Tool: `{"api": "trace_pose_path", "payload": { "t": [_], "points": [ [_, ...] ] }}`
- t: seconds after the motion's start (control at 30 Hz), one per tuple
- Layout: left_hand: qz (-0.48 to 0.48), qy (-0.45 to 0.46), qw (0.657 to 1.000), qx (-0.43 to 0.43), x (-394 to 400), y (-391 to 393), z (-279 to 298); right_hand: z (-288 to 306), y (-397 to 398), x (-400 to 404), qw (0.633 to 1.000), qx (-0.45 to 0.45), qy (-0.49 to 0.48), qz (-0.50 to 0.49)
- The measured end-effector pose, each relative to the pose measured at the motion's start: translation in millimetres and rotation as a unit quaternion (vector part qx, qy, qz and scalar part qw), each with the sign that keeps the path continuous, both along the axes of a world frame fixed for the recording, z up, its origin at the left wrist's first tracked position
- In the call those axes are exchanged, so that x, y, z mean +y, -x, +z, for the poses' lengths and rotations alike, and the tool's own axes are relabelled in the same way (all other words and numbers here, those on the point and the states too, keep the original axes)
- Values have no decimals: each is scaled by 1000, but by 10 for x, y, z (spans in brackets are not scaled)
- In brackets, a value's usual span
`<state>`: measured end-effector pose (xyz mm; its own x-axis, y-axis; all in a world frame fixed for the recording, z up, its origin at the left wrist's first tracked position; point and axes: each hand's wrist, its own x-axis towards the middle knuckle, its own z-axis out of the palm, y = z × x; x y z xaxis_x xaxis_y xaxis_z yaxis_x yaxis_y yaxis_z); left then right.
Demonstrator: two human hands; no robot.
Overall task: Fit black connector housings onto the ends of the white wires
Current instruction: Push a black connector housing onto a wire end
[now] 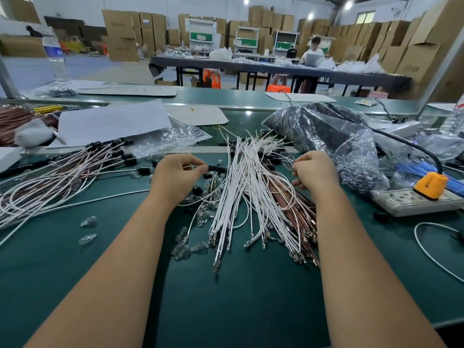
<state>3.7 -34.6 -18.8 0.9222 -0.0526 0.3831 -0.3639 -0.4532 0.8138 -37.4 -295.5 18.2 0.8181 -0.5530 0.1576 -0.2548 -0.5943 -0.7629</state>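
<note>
Black plastic connector housing (216,168) pinched in my left hand (175,175); right hand (313,172) fingers (297,165) pinch thin white wires (251,182), which I judge I must next thread in.

Black connector housing (216,168): small, cylindrical, lying horizontal, pinched at its left end. White wires (247,187): loose fanned bundle on green bench (251,297), metal-tipped ends nearest viewer.

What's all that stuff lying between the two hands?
In the head view, a fanned bundle of thin white wires lies between the left hand and right hand, beside the black connector housing the left hand pinches.
</note>
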Motion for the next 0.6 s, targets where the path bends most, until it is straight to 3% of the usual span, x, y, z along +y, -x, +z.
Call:
{"api": "trace_pose_path", "payload": {
  "t": [0.17,0.4,0.5,0.6],
  "points": [
    [3,4,1000,-7,0,12,3,74,32,26,990,-54,125,-31],
    [26,26,999,-28,24,-23,39,410,-78,456,944,-214,248,-26],
    [32,36,999,-5,72,-53,42,407,-164,858,947,-226,219,62],
    [41,34,998,21,129,-83,30,153,-208,1186,967,-161,139,140]
  ]
}}
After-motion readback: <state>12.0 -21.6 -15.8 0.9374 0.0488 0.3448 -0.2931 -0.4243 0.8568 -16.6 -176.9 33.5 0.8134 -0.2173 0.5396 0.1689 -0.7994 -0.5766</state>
